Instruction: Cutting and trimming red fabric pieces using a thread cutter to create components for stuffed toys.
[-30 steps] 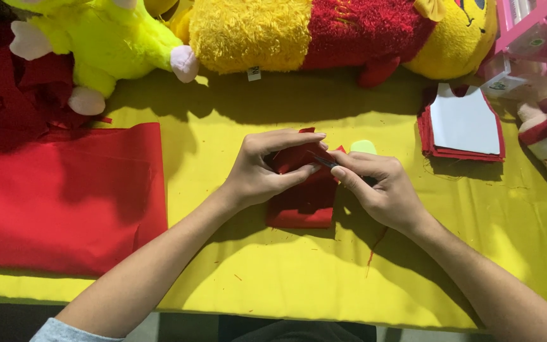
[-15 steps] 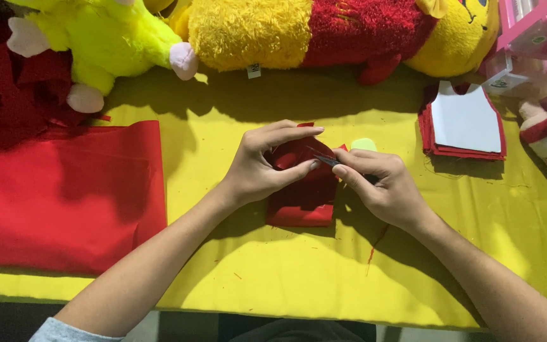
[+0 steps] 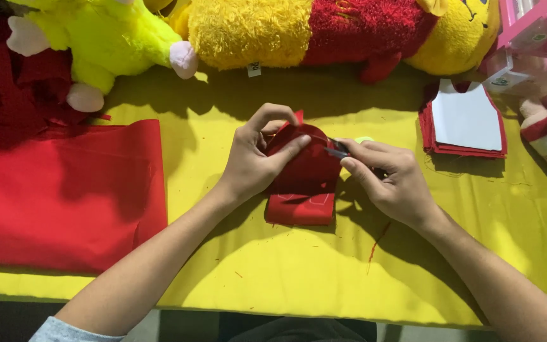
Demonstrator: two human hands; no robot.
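Pinching the small red felt piece (image 3: 305, 180) near its upper edge, my left hand (image 3: 257, 158) has thumb and fingers closed on the fabric, the index finger arched above it. The piece lies on the yellow table cover (image 3: 299, 278), at the middle of the table, its lower part flat. My right hand (image 3: 390, 180) is closed around a small dark-handled tool (image 3: 337, 149), its tip touching the felt's right edge; what kind of tool it is I cannot tell. A large sheet of red felt (image 3: 64, 193) lies flat to the left, well apart. A stack of red cut pieces with a white template on top (image 3: 466, 120) sits to the upper right. Pink shelving (image 3: 530, 25) at the far right holds small boxes; contents not legible. Plush toys (image 3: 248, 31) line the far edge.
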